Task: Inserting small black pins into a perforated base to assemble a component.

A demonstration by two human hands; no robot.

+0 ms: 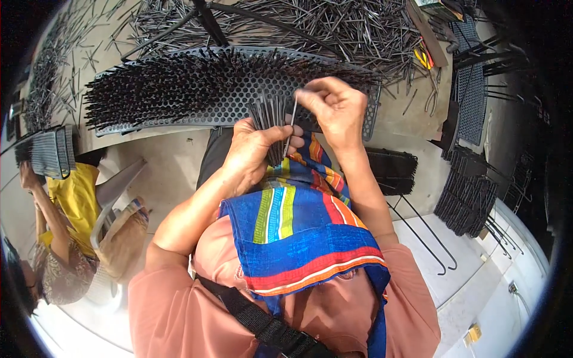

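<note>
My left hand (253, 146) is closed around a bundle of thin dark rods (268, 119), their tips fanned upward. To its right, my right hand (337, 110) is raised with its fingers pinched on a single thin rod (293, 113), which stands almost upright beside the bundle. Just beyond both hands lies a curved grey perforated tray (236, 110). Dark rods (173, 83) stand packed in its holes over the left side and along the far edge; the holes nearest my hands show bare.
Loose rods (364, 30) are heaped across the far table. Yellow-and-red-handled pliers (428, 74) lie at right. Stacked dark racks (465, 197) and a black hooked rack (391, 172) sit to the right. At left, another person in yellow (74, 194) handles a grey perforated tray (45, 152).
</note>
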